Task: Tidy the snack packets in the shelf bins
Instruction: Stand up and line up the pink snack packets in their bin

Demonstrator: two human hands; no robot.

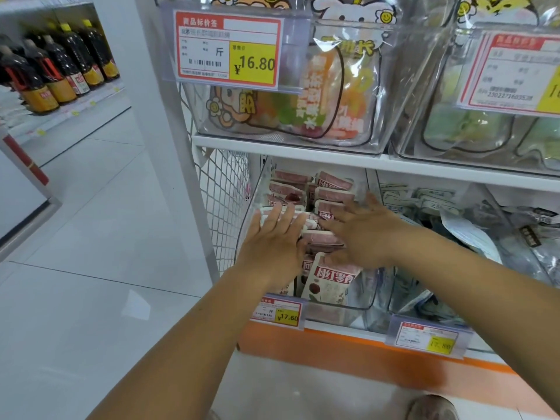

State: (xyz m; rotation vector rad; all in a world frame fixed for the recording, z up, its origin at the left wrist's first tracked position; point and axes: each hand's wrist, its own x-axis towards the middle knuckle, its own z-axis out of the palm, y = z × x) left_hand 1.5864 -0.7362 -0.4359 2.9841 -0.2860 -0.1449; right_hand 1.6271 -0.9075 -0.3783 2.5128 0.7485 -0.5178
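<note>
- Arms, both bare, stretch forward from the person to the lower shelf, the forearms converging on one clear bin at the left end of the rack
- Left hand lies palm down, its fingers straight and close together, resting flat on the left side of the pink snack packets
- Right hand comes in from the right, also palm down, fingers straight and spread, the fingertips on the packets in the middle of the pile; it is blurred, so I cannot tell where the thumb sits
- Neither hand is curled round a packet; the two are near each other, with a few packets showing between them
- Those packets fill the bin in rough rows towards the back, and one front packet stands tilted against the front wall, just below the right hand
- A price tag reading 17.60 is clipped to the bin's front, under the left wrist
- To the right, past the bin's clear wall, lie grey-and-white packets
- On the shelf above, an upper bin holds cartoon-printed bags behind a 16.80 tag
- A wire mesh panel closes the rack's left side, and dark bottles stand on a shelf across the aisle
</note>
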